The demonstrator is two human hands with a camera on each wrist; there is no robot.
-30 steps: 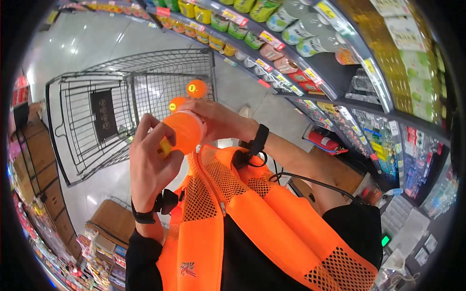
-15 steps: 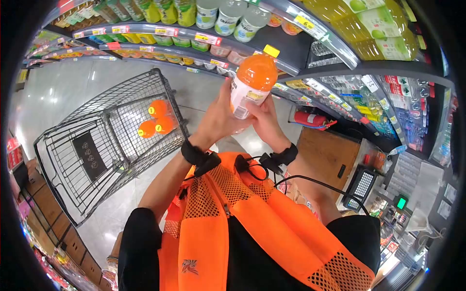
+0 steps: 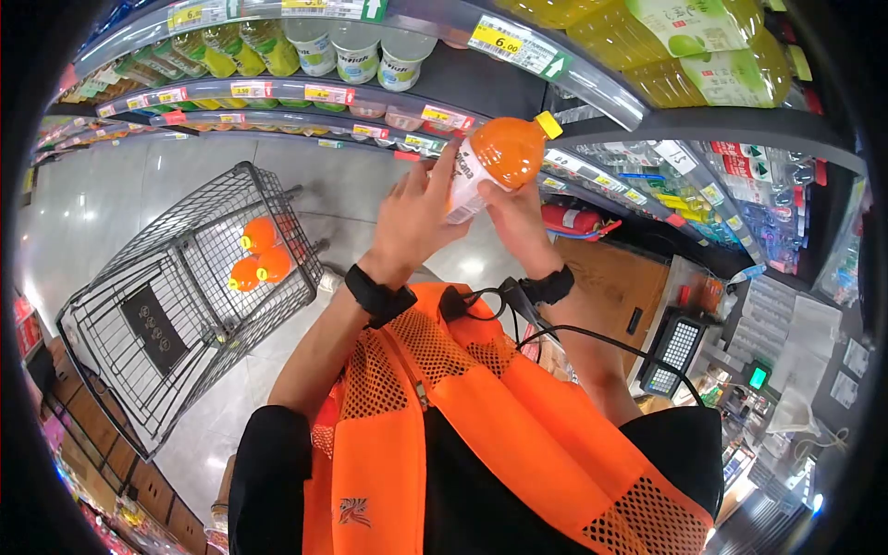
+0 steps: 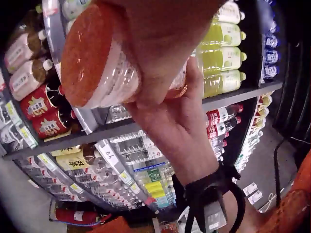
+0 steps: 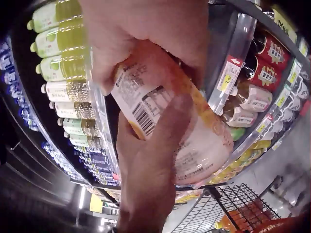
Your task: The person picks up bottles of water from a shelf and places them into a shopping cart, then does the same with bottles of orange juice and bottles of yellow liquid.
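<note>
A large bottle of orange juice [image 3: 507, 157] with a yellow cap and a white label is held up in front of the vest, tilted with its cap toward the upper right. My left hand [image 3: 412, 220] grips its lower part around the label. Higher up, my right hand [image 3: 520, 225] holds it from the other side, thumb on the label. The barcode side of the label [image 5: 148, 107] faces the right wrist camera, while the rounded orange base [image 4: 86, 56] shows in the left wrist view.
A wire shopping cart [image 3: 139, 277] stands at left with three orange juice bottles [image 3: 263, 259] inside. Drink shelves [image 3: 499, 46] run along the front and right. A red fire extinguisher [image 3: 572, 219] and a black keypad device [image 3: 672, 356] are at right.
The bottle came up from over the cart to chest front, right of the cart, and its label now shows. Both hands changed their hold on it. Lately it has tilted further right.
</note>
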